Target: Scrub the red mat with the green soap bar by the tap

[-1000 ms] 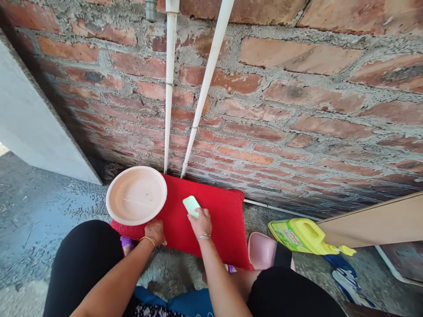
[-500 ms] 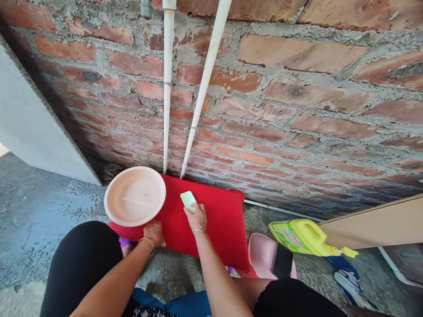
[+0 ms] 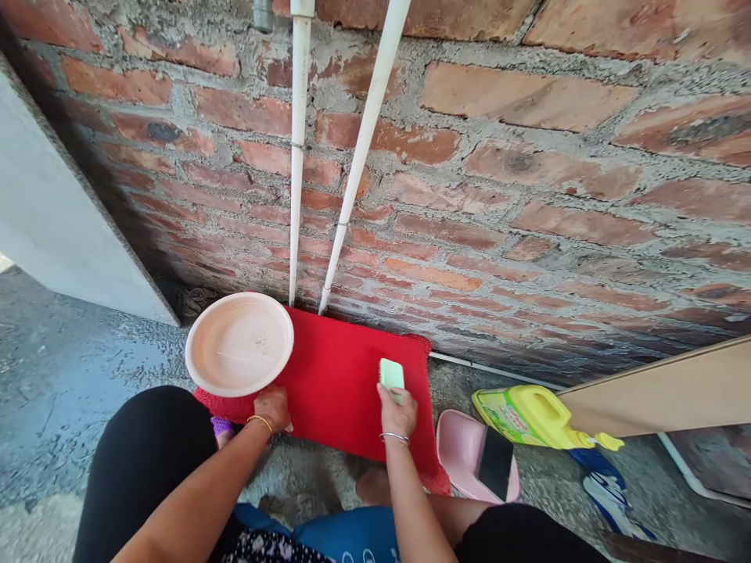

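A red mat (image 3: 346,383) lies spread out before me, with a shaggy border at its ends. My right hand (image 3: 398,410) grips a pale green scrubbing brush (image 3: 391,374) on the mat's right part; bristles show along the brush's left edge. At the near left edge of the mat, my left hand (image 3: 273,406) is closed on the mat's edge, its fingertips partly hidden. Just beyond that hand, a pale pink basin (image 3: 239,344) rests on the mat's left end, with a little water and dark specks inside.
Behind the mat rises a brick wall (image 3: 469,180) with two white pipes (image 3: 355,176). To the right are a pink dustpan-like container (image 3: 459,446) with a dark slab, a yellow detergent jug (image 3: 528,414) on its side and a blue-and-white slipper (image 3: 607,493). A grey panel (image 3: 70,195) leans at left.
My right hand has carried the brush rightward across the mat, and the brush now points more straight ahead. My left hand stays at the mat's near edge.
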`<state>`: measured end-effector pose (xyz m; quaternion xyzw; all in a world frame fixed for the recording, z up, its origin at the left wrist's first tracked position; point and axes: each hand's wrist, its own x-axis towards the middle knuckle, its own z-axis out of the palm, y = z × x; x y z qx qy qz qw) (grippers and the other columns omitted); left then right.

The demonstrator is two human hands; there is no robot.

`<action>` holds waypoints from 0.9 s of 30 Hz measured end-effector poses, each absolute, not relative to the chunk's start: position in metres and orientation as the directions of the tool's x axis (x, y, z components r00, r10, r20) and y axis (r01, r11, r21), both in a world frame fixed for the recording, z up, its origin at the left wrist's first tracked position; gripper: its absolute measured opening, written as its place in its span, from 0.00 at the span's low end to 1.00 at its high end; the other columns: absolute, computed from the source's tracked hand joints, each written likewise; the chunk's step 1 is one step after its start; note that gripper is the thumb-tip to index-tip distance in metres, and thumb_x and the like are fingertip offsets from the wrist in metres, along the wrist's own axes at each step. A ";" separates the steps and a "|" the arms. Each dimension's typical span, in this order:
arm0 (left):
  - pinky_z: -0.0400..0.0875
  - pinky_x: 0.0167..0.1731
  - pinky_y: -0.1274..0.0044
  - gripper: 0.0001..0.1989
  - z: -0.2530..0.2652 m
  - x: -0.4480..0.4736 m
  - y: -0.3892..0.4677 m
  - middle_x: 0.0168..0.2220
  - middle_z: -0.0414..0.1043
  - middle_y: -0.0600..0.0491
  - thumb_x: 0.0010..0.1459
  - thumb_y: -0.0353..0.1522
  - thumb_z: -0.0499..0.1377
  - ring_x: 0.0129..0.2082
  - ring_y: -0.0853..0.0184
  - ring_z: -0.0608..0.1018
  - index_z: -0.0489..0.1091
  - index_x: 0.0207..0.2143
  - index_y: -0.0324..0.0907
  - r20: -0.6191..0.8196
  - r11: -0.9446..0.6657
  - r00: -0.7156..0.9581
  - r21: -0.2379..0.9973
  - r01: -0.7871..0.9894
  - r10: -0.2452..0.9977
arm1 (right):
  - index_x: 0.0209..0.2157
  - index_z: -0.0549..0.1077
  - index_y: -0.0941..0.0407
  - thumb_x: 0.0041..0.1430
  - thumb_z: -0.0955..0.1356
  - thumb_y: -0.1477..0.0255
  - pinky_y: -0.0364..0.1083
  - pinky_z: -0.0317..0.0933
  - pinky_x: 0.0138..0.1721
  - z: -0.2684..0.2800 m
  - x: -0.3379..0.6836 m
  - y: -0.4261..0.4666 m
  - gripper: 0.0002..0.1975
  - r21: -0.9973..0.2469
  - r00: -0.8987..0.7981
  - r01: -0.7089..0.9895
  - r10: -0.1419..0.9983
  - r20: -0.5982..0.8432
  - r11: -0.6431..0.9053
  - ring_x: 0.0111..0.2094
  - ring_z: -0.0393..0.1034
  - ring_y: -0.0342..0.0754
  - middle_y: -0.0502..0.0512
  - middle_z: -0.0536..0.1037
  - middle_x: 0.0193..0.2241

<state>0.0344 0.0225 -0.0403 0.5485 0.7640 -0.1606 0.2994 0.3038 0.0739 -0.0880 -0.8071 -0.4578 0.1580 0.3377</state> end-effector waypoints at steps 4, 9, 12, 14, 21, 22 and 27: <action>0.73 0.40 0.72 0.33 -0.040 0.034 0.021 0.45 0.71 0.41 0.28 0.34 0.71 0.44 0.55 0.76 0.71 0.42 0.37 -0.620 0.347 -0.223 0.085 0.934 0.752 | 0.31 0.72 0.54 0.46 0.70 0.61 0.44 0.57 0.38 -0.075 0.208 0.059 0.12 -0.604 0.063 0.797 0.994 0.086 0.002 0.35 0.66 0.48 0.53 0.71 0.33; 0.73 0.40 0.71 0.36 -0.031 0.035 0.022 0.46 0.71 0.40 0.28 0.34 0.71 0.44 0.55 0.76 0.69 0.45 0.35 -0.639 0.344 -0.211 0.089 0.935 0.740 | 0.33 0.73 0.52 0.45 0.72 0.65 0.45 0.55 0.39 -0.070 0.161 0.051 0.11 -0.433 -0.226 0.872 0.973 0.053 0.226 0.37 0.65 0.48 0.52 0.71 0.34; 0.73 0.41 0.71 0.35 -0.030 0.035 0.023 0.46 0.71 0.40 0.28 0.33 0.71 0.45 0.55 0.75 0.70 0.44 0.35 -0.637 0.350 -0.210 0.101 0.931 0.742 | 0.32 0.74 0.53 0.45 0.71 0.63 0.45 0.55 0.38 -0.075 0.199 0.061 0.12 -0.425 -0.089 0.899 0.994 0.066 0.108 0.35 0.65 0.47 0.52 0.71 0.33; 0.72 0.42 0.71 0.34 -0.032 0.034 0.023 0.46 0.71 0.40 0.28 0.33 0.71 0.45 0.55 0.75 0.70 0.43 0.35 -0.635 0.356 -0.210 0.109 0.928 0.743 | 0.29 0.73 0.54 0.44 0.71 0.61 0.45 0.56 0.35 -0.078 0.235 0.068 0.12 -0.472 0.126 0.879 0.987 0.097 -0.066 0.32 0.64 0.48 0.53 0.71 0.30; 0.73 0.40 0.71 0.34 -0.034 0.033 0.023 0.46 0.71 0.40 0.28 0.33 0.71 0.44 0.54 0.76 0.70 0.43 0.36 -0.643 0.371 -0.217 0.113 0.922 0.735 | 0.27 0.72 0.53 0.44 0.69 0.56 0.46 0.58 0.34 -0.081 0.249 0.073 0.14 -0.563 0.305 0.803 0.946 0.108 -0.194 0.31 0.65 0.49 0.53 0.70 0.28; 0.73 0.41 0.71 0.34 -0.034 0.033 0.023 0.46 0.70 0.40 0.28 0.34 0.71 0.45 0.54 0.75 0.70 0.43 0.36 -0.638 0.368 -0.215 0.116 0.923 0.739 | 0.28 0.73 0.53 0.44 0.70 0.57 0.46 0.58 0.35 -0.081 0.232 0.072 0.14 -0.558 0.233 0.819 0.967 0.107 -0.136 0.32 0.65 0.49 0.52 0.70 0.29; 0.73 0.39 0.70 0.36 -0.037 0.033 0.023 0.46 0.70 0.39 0.28 0.34 0.71 0.44 0.54 0.75 0.70 0.44 0.36 -0.627 0.360 -0.217 0.109 0.927 0.748 | 0.31 0.73 0.52 0.46 0.71 0.63 0.44 0.54 0.37 -0.076 0.146 0.074 0.10 -0.454 -0.167 0.872 0.983 0.074 0.182 0.36 0.64 0.47 0.52 0.71 0.33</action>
